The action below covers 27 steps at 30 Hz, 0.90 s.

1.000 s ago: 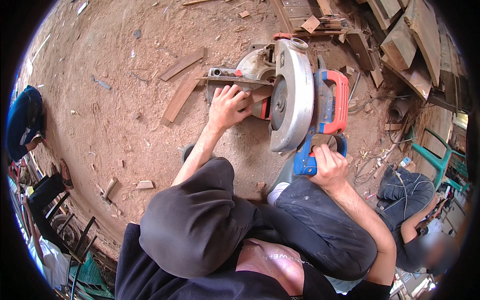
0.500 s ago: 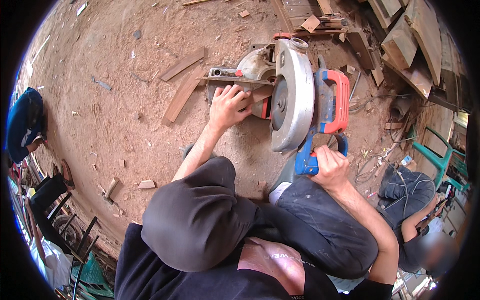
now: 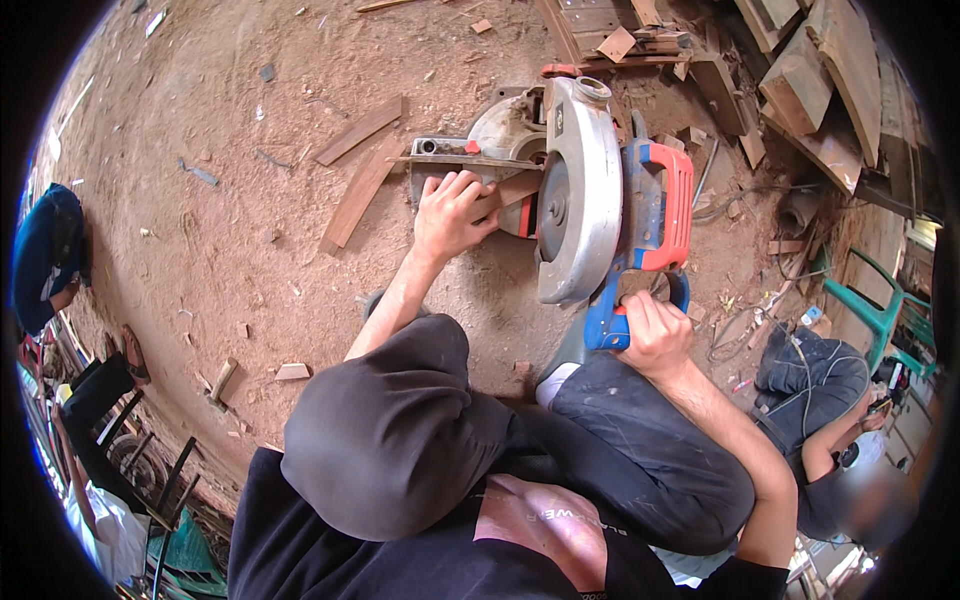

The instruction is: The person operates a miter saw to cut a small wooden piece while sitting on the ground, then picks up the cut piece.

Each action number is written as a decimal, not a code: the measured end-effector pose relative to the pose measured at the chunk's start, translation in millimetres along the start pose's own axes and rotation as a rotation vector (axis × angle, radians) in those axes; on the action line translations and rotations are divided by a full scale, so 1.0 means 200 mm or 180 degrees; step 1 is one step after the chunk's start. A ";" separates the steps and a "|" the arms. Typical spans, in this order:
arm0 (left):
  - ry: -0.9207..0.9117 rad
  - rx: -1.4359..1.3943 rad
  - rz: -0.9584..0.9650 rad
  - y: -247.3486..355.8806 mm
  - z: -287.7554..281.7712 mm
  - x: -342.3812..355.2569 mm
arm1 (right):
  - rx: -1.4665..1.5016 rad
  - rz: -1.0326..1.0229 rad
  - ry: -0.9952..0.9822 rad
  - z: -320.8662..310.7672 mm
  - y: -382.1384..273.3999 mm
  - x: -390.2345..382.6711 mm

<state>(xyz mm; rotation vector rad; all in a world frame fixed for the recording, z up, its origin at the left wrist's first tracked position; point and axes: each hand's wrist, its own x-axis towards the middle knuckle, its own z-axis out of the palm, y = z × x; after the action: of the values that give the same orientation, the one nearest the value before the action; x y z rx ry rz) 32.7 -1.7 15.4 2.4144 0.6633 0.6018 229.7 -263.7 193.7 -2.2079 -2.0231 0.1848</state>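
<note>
A miter saw (image 3: pixel 588 190) with a silver blade guard and a blue and red motor body stands on the ground before me. My right hand (image 3: pixel 655 335) is closed round its blue handle (image 3: pixel 606 318). To the left of the round blade (image 3: pixel 556 208), my left hand (image 3: pixel 455 213) presses a short brown wood piece (image 3: pixel 518 188) against the saw's metal fence (image 3: pixel 470 160), fingers bent over it. The wood's right end reaches close to the blade, and part of the piece is hidden beneath my fingers.
Two wood strips (image 3: pixel 362 195) lie left of the saw, with offcuts scattered over the dirt floor. Stacked boards (image 3: pixel 815 90) fill the far right. A person (image 3: pixel 825 420) sits at the right near a green chair (image 3: pixel 872 310) and loose cable. Other people are at the left edge.
The whole view has shifted slightly, so the saw appears a little further left. Both my hands keep their places on the wood and the handle.
</note>
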 end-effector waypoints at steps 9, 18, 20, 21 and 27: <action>-0.0032 0.0019 0.0006 0.00 0.00 0.01 | -0.0015 0.0008 -0.0084 0.03 0.01 -0.02; -0.0031 0.0020 -0.0013 0.00 0.00 0.01 | -0.0028 -0.0041 -0.0088 0.05 0.01 -0.04; -0.0013 0.0027 -0.0004 0.00 -0.01 0.01 | -0.0033 -0.0050 -0.0090 0.05 0.01 -0.03; -0.0003 0.0024 0.0002 0.00 -0.01 0.01 | -0.0040 -0.0057 -0.0098 0.05 0.01 -0.03; -0.0051 0.0010 0.0014 0.00 -0.01 0.00 | -0.0046 -0.0097 -0.0010 0.06 0.01 -0.02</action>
<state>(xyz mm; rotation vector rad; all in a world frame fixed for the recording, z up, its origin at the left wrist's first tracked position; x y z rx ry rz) 32.4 -0.4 15.9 2.4215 0.6531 0.5831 228.7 -267.5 182.2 -2.1851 -2.0649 0.1712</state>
